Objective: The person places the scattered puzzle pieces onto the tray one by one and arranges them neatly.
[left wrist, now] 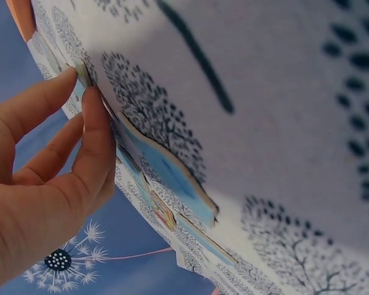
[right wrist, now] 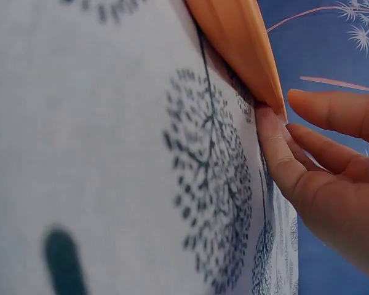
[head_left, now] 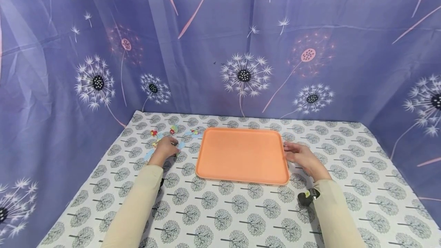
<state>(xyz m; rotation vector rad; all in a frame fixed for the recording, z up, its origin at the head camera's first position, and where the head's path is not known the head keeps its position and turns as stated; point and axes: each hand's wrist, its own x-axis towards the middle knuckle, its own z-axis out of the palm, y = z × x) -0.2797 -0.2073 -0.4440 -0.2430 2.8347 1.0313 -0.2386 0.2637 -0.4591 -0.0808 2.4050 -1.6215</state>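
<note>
In the head view, my left hand point(head_left: 166, 147) is at the left of the table among small flat jigsaw-like pieces. The left wrist view shows that hand point(left wrist: 55, 141) pinching a thin piece point(left wrist: 83, 74) between thumb and fingertip, its picture mostly hidden. A light-blue piece point(left wrist: 172, 178) with a pale edge lies beside it. My right hand point(head_left: 304, 158) is at the right edge of an orange tray point(head_left: 242, 156). In the right wrist view, a fingertip of that hand point(right wrist: 338, 160) touches the tray's rim point(right wrist: 258, 67) low near the cloth, fingers loosely extended.
More colourful pieces lie near the tray's left side: a red one point(head_left: 154, 132), a green-and-red one point(head_left: 173, 129) and a blue one point(head_left: 194, 131). A tree-print cloth point(head_left: 220, 217) covers the table. Purple dandelion curtains point(head_left: 206, 49) surround the back and sides.
</note>
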